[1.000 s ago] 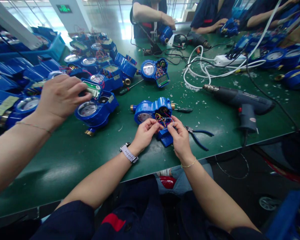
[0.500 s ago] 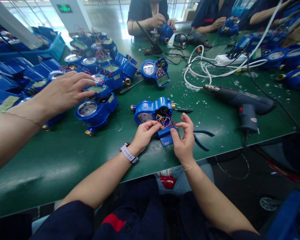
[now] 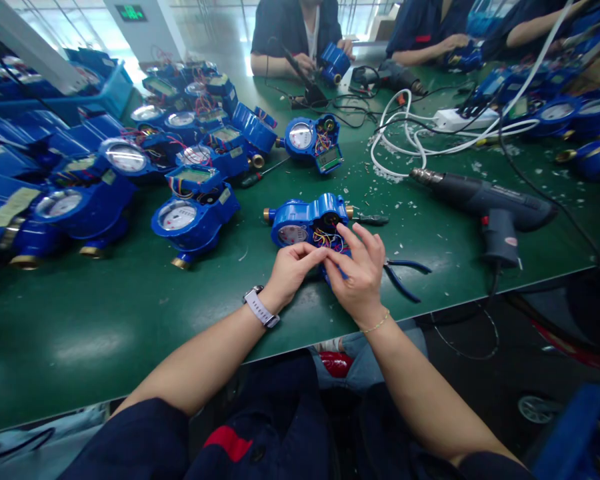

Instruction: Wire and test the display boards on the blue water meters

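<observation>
A blue water meter (image 3: 303,220) lies open on the green table (image 3: 130,320), with coloured wires (image 3: 325,239) spilling from its housing. My left hand (image 3: 291,270), a watch on its wrist, pinches the wires at the meter's front. My right hand (image 3: 359,273) meets it there, thumb and forefinger closed on the same wires, the other fingers spread upward. It covers the meter's blue lid. Blue-handled pliers (image 3: 405,273) lie just right of my right hand.
A heat gun (image 3: 485,200) lies at right, with a white cable (image 3: 410,140) and a power strip (image 3: 455,119) behind it. Many blue meters (image 3: 190,213) crowd the left. A screwdriver (image 3: 370,219) lies behind my meter. Other people work at the far side.
The neighbour's hand at left has withdrawn from view. My right hand has moved left over the lid to meet my left hand at the wires.
</observation>
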`<state>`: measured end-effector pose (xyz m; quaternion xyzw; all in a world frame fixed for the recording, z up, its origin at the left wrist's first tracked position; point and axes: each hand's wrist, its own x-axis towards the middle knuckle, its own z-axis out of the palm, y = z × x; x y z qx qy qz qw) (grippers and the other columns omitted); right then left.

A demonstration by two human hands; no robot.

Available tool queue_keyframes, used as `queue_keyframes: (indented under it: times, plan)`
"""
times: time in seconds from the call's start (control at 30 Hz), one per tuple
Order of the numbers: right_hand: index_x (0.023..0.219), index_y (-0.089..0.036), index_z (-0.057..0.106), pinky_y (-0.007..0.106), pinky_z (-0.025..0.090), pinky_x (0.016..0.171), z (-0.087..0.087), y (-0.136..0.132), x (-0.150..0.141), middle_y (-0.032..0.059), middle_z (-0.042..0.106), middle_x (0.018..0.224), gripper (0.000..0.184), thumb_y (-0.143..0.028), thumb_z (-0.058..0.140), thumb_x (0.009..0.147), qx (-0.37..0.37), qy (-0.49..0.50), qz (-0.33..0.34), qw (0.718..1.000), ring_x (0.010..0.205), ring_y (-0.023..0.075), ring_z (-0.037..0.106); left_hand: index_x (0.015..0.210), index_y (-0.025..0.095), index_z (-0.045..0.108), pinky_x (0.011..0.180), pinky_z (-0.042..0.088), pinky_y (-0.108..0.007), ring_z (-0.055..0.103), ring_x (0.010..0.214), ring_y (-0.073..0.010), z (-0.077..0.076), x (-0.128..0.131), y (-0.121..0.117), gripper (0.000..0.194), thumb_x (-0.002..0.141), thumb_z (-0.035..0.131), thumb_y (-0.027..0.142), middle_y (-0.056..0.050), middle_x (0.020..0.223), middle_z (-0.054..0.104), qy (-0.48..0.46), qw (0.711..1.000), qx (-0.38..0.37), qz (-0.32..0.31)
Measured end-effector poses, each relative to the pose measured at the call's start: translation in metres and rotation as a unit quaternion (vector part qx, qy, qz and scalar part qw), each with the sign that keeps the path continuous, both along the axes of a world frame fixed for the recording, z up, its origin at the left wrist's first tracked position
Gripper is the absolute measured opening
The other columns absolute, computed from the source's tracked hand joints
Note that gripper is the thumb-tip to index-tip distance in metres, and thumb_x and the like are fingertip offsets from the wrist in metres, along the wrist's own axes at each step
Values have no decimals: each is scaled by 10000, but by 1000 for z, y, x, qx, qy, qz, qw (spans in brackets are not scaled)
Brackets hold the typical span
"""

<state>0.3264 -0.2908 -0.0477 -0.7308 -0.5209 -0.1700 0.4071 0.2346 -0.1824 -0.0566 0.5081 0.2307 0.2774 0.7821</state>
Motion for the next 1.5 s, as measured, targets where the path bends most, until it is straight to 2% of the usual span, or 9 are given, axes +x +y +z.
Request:
queue_keyframes:
  times: [0.13,0.5,0.73,0.9,1.03,1.17,1.23,1.33,1.5]
  plan:
    - [868,-341,742,562,250,1141,1,2,-3,-40,621,1308,143,-301,605,881,-1,24,0,1000,1305,265,476,707,152,665,651,447,-214,557,630,-77,2,0,-2,298,647,839,387,28,678,655,-16,999,13,26]
    - [831,-251,728,529,371,1088,0,3,0,46,620,1300,97,-270,643,874,49,86,29,995,1310,251,453,689,142,666,621,422,-196,533,608,-64,0,1,0,354,621,850,436,32,640,634,-7,1000,-27,5]
    - [824,-224,694,470,404,1063,-7,5,-2,76,608,1268,35,-246,684,849,82,198,54,975,1233,240,528,694,135,642,592,400,-181,509,582,-52,3,1,-4,372,633,849,438,42,627,622,-24,999,-25,-3]
    - [840,-223,644,474,391,1054,-12,3,2,64,631,1203,71,-265,619,892,124,262,54,955,1182,228,556,727,143,627,733,472,-225,613,690,-94,0,0,0,374,684,815,464,5,701,689,-29,999,-35,-8]
    - [840,-215,619,485,384,1048,-14,-2,10,68,642,1201,151,-316,554,932,145,295,41,944,1173,232,560,731,147,604,734,477,-232,618,693,-99,-2,0,3,384,711,786,485,1,709,685,-18,999,-34,-4]
    - [711,-205,552,483,378,1047,-14,-11,17,66,670,1141,329,-322,414,986,161,282,30,945,1170,230,561,749,150,596,740,474,-248,598,704,-109,-2,0,3,363,778,716,491,-5,724,662,-9,999,45,-6]
    - [723,-205,553,486,384,1040,-14,-15,18,78,657,1164,278,-312,460,962,146,260,22,954,1166,237,563,785,151,605,702,456,-246,575,694,-113,-2,-1,3,306,786,713,437,-5,740,648,8,993,116,-13]
    - [888,-211,602,504,376,1055,-14,-17,16,105,591,1279,65,-275,589,881,109,228,21,967,1220,250,531,836,152,626,666,431,-252,555,694,-123,-2,-3,3,197,788,701,327,-10,771,637,37,977,206,-27]
    - [973,-197,657,507,367,1082,-14,-12,9,137,544,1344,141,-291,625,874,52,178,34,982,1279,258,489,816,148,652,694,441,-272,567,742,-143,-3,-3,2,124,815,655,272,-29,802,633,45,957,287,-27]
